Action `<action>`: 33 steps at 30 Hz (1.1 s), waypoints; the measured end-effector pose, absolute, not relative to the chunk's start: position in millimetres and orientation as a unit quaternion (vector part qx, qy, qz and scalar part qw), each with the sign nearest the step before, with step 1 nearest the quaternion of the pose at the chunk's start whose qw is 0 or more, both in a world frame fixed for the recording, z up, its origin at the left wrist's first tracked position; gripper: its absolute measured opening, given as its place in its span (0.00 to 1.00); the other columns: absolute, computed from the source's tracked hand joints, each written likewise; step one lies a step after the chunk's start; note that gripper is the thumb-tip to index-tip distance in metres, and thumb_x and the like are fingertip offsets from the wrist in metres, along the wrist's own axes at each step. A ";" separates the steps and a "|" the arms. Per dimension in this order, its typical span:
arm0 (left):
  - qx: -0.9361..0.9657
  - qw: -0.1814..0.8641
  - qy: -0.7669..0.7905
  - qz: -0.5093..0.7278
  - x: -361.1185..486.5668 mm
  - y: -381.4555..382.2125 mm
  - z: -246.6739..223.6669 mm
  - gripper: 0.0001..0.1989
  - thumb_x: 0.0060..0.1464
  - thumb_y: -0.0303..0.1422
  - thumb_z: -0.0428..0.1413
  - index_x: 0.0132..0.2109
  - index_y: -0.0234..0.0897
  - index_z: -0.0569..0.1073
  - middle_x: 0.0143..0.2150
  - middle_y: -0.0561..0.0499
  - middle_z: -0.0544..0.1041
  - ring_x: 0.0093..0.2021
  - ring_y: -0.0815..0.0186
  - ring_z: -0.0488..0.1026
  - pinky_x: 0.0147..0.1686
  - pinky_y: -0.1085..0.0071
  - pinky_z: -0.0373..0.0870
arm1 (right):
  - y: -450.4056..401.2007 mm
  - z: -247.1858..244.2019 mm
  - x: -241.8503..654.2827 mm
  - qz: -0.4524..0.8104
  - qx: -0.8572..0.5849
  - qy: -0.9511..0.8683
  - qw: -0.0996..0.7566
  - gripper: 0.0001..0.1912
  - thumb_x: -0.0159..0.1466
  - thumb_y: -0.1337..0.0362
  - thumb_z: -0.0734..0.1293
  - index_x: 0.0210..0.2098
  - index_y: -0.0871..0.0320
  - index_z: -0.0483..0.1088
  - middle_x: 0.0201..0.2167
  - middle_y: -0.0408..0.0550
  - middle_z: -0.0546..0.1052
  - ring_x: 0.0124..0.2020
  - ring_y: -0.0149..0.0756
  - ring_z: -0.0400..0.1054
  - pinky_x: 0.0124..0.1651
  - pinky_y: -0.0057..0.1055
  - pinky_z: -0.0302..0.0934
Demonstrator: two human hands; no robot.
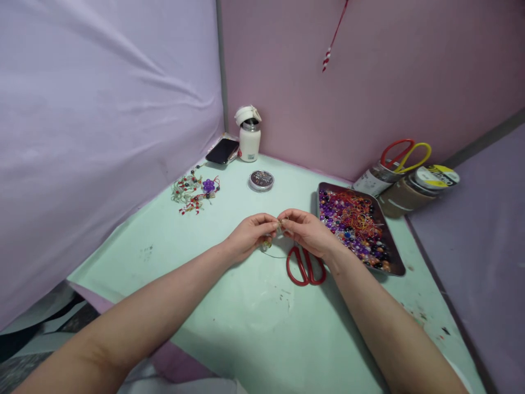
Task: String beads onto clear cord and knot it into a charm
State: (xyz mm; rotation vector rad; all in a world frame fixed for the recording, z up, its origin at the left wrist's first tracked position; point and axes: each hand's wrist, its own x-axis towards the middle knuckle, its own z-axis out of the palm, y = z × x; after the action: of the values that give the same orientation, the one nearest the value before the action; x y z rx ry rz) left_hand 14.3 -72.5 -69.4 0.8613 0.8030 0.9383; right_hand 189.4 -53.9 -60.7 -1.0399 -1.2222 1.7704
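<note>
My left hand [255, 234] and my right hand [307, 231] meet fingertip to fingertip over the table, both closed in a pinch. Between them they hold a beaded string; its small clear and yellowish beads [266, 243] hang under my left fingers. A thin thread [274, 256] curves from the beads toward the right. The exact spot each fingertip grips is too small to make out. Just below my right hand lie scissors with red handles [301, 269], their blades hidden by the hand.
Right of my hands, a dark tray [396, 268] holds many beads and red-orange threads. Behind it stand two jars, one [371, 180] with red and yellow scissors. Beaded strands [191, 191] lie left; a round clear case [261, 180], phone [222, 151] and white bottle [250, 143] are farther back.
</note>
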 end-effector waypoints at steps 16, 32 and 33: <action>0.375 0.822 0.315 0.291 10.5 -74.2 -64.4 0.12 0.39 0.33 0.68 0.28 0.30 0.76 0.23 0.52 0.71 0.25 0.75 0.66 0.28 0.75 0.60 | -50.9 -69.0 192.0 0.625 -0.438 -0.545 0.346 0.12 0.55 0.55 0.71 0.31 0.56 0.69 0.24 0.38 0.66 0.24 0.27 0.56 0.30 0.29 0.53; 0.391 0.849 0.288 0.206 13.6 -78.9 -64.8 0.11 0.37 0.32 0.67 0.26 0.31 0.75 0.21 0.54 0.68 0.23 0.75 0.60 0.24 0.73 0.54 | -63.7 -54.9 177.7 0.531 -0.432 -0.648 0.335 0.08 0.58 0.58 0.68 0.33 0.56 0.70 0.30 0.43 0.72 0.31 0.32 0.64 0.36 0.31 0.58; 0.397 0.834 0.301 0.237 14.1 -78.3 -64.4 0.10 0.38 0.32 0.67 0.26 0.32 0.75 0.22 0.54 0.68 0.23 0.75 0.60 0.25 0.73 0.54 | -62.8 -53.9 179.4 0.519 -0.449 -0.641 0.344 0.09 0.59 0.57 0.68 0.34 0.55 0.70 0.31 0.44 0.72 0.31 0.32 0.64 0.35 0.31 0.58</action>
State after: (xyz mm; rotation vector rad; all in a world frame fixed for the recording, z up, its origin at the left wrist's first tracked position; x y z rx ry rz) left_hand 14.1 -78.3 -64.4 0.8410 0.6374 0.5024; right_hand 179.4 -62.8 -53.9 -1.1656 -1.6654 1.3473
